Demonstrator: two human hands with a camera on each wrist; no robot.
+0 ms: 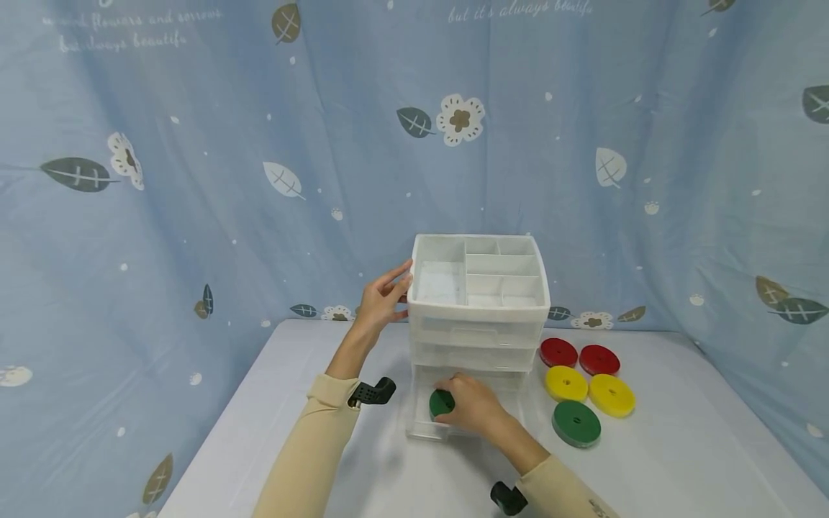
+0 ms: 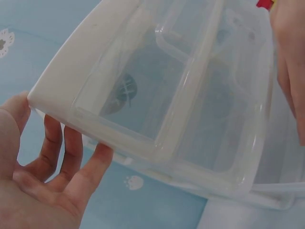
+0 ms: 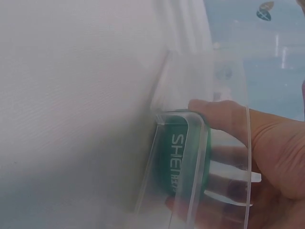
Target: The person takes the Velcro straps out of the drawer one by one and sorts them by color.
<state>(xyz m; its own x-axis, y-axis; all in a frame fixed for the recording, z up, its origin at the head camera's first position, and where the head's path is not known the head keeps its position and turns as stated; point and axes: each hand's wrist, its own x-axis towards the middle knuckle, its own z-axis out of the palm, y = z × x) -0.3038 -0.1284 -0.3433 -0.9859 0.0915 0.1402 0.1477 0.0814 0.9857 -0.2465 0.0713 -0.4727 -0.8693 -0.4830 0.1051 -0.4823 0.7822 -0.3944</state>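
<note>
A white drawer unit [image 1: 479, 314] with clear drawers stands on the table, its bottom drawer [image 1: 427, 432] pulled out. My left hand [image 1: 378, 302] touches the unit's left side near the top. In the left wrist view, its thumb and spread fingertips press on the white edge. My right hand [image 1: 478, 406] pinches a green disc [image 1: 441, 405] between thumb and fingers, inside the bottom drawer. Through the clear drawer front in the right wrist view, the disc [image 3: 175, 148] stands on edge, with white lettering on it. Part of the right fingers is blurred behind the plastic.
Right of the unit lie two red discs [image 1: 558, 352], two yellow discs [image 1: 566, 384] and another green disc [image 1: 576, 424] on the white table [image 1: 686, 446]. Divided compartments [image 1: 503, 266] form the unit's top. A blue patterned curtain [image 1: 363, 180] hangs behind.
</note>
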